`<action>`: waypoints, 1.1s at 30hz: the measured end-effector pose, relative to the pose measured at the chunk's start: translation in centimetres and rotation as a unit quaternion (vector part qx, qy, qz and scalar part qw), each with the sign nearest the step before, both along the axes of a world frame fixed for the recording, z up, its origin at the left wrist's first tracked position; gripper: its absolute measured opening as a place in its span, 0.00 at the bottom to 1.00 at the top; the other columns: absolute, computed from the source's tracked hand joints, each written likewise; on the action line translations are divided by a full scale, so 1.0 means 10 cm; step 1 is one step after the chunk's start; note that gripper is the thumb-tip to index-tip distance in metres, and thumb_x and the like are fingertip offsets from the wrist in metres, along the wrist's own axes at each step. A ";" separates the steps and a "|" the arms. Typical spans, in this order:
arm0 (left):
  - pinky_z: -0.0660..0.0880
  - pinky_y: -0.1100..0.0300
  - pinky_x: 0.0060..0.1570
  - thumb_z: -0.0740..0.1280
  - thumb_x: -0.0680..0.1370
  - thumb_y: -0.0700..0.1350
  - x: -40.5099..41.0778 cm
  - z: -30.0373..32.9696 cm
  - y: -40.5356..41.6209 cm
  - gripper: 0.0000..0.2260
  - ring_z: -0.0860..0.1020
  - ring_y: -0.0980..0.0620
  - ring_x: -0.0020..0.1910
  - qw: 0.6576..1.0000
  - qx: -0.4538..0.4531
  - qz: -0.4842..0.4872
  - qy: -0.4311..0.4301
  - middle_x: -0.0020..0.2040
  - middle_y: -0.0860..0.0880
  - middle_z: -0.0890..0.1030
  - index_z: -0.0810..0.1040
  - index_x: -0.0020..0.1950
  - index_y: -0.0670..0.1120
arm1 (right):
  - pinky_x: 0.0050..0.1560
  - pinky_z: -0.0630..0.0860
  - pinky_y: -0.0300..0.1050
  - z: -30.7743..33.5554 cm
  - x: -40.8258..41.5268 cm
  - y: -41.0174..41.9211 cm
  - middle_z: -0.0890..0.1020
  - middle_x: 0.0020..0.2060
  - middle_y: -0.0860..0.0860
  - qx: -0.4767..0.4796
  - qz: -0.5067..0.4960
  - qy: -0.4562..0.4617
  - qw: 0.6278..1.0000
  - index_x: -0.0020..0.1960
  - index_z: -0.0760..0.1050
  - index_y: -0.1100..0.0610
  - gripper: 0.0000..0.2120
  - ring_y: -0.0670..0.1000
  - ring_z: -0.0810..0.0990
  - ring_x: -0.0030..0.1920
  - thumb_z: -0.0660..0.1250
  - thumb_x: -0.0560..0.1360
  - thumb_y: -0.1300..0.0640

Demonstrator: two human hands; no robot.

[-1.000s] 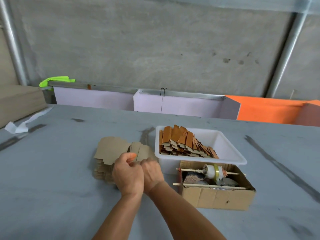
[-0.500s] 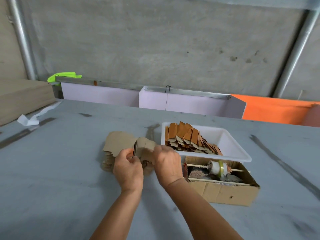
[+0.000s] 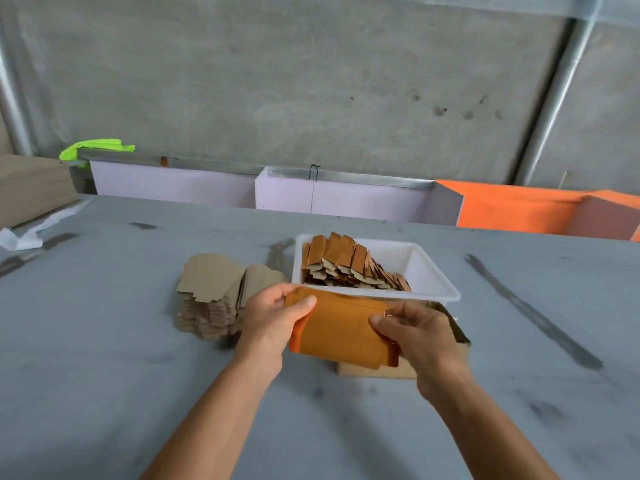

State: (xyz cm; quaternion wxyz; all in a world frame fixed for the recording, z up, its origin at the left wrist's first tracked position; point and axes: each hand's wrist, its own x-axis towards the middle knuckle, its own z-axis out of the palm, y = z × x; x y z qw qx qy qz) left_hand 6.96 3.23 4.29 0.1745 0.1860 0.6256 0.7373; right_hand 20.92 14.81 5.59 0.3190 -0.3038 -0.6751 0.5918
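- While the card is held off the table, the left hand pinches its upper left corner, with the thumb on the face and the fingers curled behind.
- The right hand grips the right edge the same way — a two-sided hold that probably keeps the sheet flat for folding.
- Card: a flat orange-brown blank with a dotted line near the top edge and both side edges curling forward. It hangs in front of the tray and over the box.
- A stack of plain blanks lies to the left, near the hand. Folded pieces fill the tray — likely the output bin.
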 end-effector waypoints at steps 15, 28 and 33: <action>0.71 0.60 0.37 0.73 0.67 0.37 0.66 -0.66 -0.28 0.06 0.74 0.52 0.36 0.730 -0.174 -0.151 0.643 0.34 0.51 0.77 0.80 0.35 0.47 | 0.35 0.73 0.44 -0.74 1.02 0.19 0.80 0.34 0.45 0.590 0.108 -0.129 0.790 0.35 0.79 0.54 0.10 0.50 0.77 0.36 0.75 0.65 0.67; 0.67 0.62 0.54 0.75 0.69 0.44 0.88 -0.94 -0.30 0.02 0.72 0.58 0.48 0.860 -0.270 -0.138 0.411 0.43 0.55 0.76 0.84 0.37 0.47 | 0.47 0.70 0.32 -0.94 1.15 0.04 0.79 0.34 0.39 0.362 0.095 -0.211 0.903 0.35 0.83 0.53 0.06 0.47 0.74 0.45 0.75 0.67 0.62; 0.61 0.64 0.57 0.75 0.68 0.47 0.92 -0.99 -0.19 0.04 0.68 0.58 0.54 0.867 -0.330 -0.079 0.365 0.47 0.60 0.72 0.83 0.35 0.49 | 0.47 0.72 0.37 -0.93 1.01 0.04 0.80 0.38 0.45 0.265 0.033 -0.313 0.911 0.40 0.84 0.54 0.03 0.49 0.75 0.49 0.73 0.67 0.57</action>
